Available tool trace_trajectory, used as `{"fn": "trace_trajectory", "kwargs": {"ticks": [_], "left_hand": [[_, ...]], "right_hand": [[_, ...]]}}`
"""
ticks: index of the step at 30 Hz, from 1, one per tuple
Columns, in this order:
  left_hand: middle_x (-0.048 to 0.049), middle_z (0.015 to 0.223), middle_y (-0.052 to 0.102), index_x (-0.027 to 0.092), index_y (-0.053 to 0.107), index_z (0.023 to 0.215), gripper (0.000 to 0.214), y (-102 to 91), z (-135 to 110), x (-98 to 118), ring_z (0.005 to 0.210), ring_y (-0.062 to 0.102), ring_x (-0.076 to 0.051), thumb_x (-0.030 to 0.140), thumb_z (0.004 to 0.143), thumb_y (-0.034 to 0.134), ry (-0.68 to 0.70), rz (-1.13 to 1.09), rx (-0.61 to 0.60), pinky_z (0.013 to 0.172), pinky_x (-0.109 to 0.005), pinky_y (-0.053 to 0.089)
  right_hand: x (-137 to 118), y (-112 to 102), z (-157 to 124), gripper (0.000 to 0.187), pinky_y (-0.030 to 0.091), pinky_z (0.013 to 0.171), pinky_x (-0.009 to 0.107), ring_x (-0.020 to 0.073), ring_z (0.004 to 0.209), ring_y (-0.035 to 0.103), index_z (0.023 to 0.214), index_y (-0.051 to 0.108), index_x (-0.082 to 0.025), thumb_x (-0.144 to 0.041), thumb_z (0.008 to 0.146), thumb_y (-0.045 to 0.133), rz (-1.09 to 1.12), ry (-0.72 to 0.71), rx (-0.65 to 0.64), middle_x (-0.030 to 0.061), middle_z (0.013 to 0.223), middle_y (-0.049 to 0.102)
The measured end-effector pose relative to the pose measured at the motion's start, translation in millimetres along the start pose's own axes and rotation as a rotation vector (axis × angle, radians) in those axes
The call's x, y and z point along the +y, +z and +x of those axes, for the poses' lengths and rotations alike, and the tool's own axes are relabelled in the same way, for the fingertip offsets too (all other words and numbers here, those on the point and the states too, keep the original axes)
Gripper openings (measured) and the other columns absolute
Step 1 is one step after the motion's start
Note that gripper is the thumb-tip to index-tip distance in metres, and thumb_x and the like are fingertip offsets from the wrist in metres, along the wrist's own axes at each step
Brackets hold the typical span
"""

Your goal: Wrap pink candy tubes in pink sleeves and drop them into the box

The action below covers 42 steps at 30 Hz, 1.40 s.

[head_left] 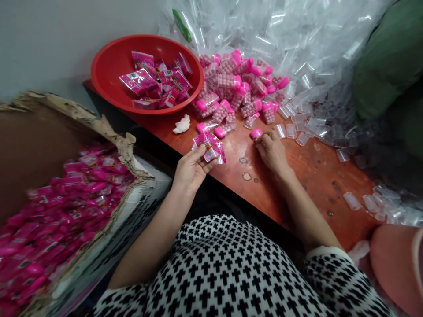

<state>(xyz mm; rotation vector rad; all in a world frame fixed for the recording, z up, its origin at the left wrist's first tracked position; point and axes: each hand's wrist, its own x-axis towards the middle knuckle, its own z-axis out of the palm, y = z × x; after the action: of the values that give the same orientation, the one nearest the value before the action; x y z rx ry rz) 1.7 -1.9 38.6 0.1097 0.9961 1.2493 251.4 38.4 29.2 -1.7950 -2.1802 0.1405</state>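
Looking at the left hand (191, 169), what is in it?

It holds a small bunch of pink packets (211, 147). The thumb and the fingers (202, 154) pinch the bunch at its lower edge, just above the near edge of the table (297, 176).

And the right hand (271, 149)?

It lies palm down on the table. Its fingers are bent together and close on one pink-capped tube (256, 133), which rests on the red-brown wood. How firm the grip is, I cannot tell.

What is behind the hands?

A pile of filled tubes (231, 88), each with a pink cap, lies near the fingertips. To the left of it stands a red bowl (109, 83) with more packets (158, 81) inside. A small white wad (182, 125) lies between the bowl and the left hand.

And on the right side?

Empty clear tubes (297, 127) are scattered there, some just beside the right hand, others along the table edge. Behind them rises a big heap of clear plastic (280, 31), and next to it something green (390, 57) that is blurred.

What is on the left, below the table?

A torn cardboard box (39, 132) stands there, full of finished pink packs (59, 211).
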Motion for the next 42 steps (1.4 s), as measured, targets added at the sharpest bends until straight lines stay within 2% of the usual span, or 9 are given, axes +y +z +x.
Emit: {"fn": "trace_trajectory", "kwargs": {"ticks": [6,10,12,15,18,23,32,39,42], "left_hand": [[-0.0036,0.076,0.071,0.014,0.066,0.077,0.009,6.5,-4.2,-0.4,0.065,0.068,-0.013,0.017,0.073,0.074,0.019,0.021,-0.009,0.061,-0.024,0.06],[-0.0019,0.074,0.071,0.015,0.064,0.076,0.014,10.7,-5.0,-2.0,0.063,0.067,-0.012,0.021,0.072,0.077,0.023,-0.003,0.024,0.063,-0.024,0.059],[-0.0008,0.075,0.07,0.016,0.064,0.078,0.016,12.9,-3.3,-5.4,0.065,0.068,-0.012,0.022,0.071,0.078,0.023,-0.033,0.043,0.066,-0.025,0.06],[0.0004,0.076,0.071,0.018,0.064,0.081,0.016,15.6,0.6,-11.8,0.07,0.069,-0.012,0.024,0.073,0.077,0.01,-0.099,0.068,0.073,-0.027,0.06],[-0.0001,0.079,0.071,0.018,0.065,0.083,0.015,16.7,4.1,-16.3,0.075,0.07,-0.013,0.026,0.075,0.076,-0.003,-0.178,0.067,0.077,-0.027,0.059],[-0.0006,0.081,0.072,0.018,0.066,0.083,0.016,17.3,4.5,-19.8,0.077,0.07,-0.013,0.028,0.075,0.075,0.0,-0.251,0.057,0.078,-0.026,0.057],[0.001,0.067,0.066,0.018,0.06,0.074,0.026,23.3,-4.9,-26.4,0.06,0.063,-0.01,0.036,0.071,0.078,-0.029,-0.241,-0.021,0.058,-0.021,0.051],[-0.001,0.076,0.07,0.015,0.062,0.082,0.024,24.4,-6.8,-24.3,0.072,0.068,-0.011,0.028,0.072,0.079,0.003,-0.302,0.002,0.076,-0.025,0.054],[-0.0012,0.074,0.069,0.015,0.062,0.083,0.023,26.7,-8.2,-24.7,0.07,0.068,-0.012,0.028,0.072,0.078,-0.026,-0.29,-0.022,0.075,-0.025,0.054]], "right_hand": [[7.9,-6.9,-9.3,0.04,0.047,0.078,0.041,0.0281,0.092,0.06,0.112,0.057,-0.015,-0.029,0.075,0.064,0.04,0.116,-0.035,0.0152,0.104,0.066],[2.2,-13.2,-7.7,0.035,0.047,0.077,0.043,0.0301,0.089,0.062,0.108,0.063,-0.016,-0.029,0.076,0.063,-0.02,0.172,-0.08,0.0154,0.101,0.069],[-5.6,-15.3,-10.1,0.034,0.047,0.077,0.043,0.0284,0.086,0.062,0.104,0.066,-0.015,-0.028,0.073,0.065,0.064,0.191,-0.058,0.0139,0.098,0.069],[-29.9,-15.1,-22.7,0.032,0.051,0.069,0.037,0.0212,0.072,0.063,0.098,0.067,-0.018,-0.03,0.069,0.071,0.538,0.255,0.001,0.0059,0.084,0.07],[-66.8,-12.3,-44.2,0.026,0.051,0.051,0.028,0.0143,0.053,0.061,0.091,0.063,-0.02,-0.038,0.073,0.071,1.118,0.359,-0.03,-0.0015,0.066,0.067],[-118.6,0.0,-69.9,0.028,0.053,0.045,0.021,0.0108,0.047,0.063,0.091,0.052,-0.024,-0.044,0.08,0.067,1.483,0.478,-0.068,-0.0041,0.067,0.07],[-134.2,22.3,-66.0,0.023,0.049,0.044,0.018,0.0077,0.049,0.061,0.093,0.054,-0.021,-0.041,0.085,0.062,1.462,0.474,0.074,-0.0039,0.071,0.069],[-128.4,25.4,-63.8,0.023,0.041,0.039,0.016,0.0062,0.045,0.056,0.09,0.053,-0.021,-0.042,0.086,0.061,1.36,0.46,0.142,-0.0047,0.067,0.068],[-127.9,25.8,-61.7,0.024,0.038,0.037,0.017,0.0061,0.042,0.052,0.088,0.053,-0.021,-0.043,0.085,0.062,1.352,0.461,0.134,-0.0053,0.062,0.065]]}}
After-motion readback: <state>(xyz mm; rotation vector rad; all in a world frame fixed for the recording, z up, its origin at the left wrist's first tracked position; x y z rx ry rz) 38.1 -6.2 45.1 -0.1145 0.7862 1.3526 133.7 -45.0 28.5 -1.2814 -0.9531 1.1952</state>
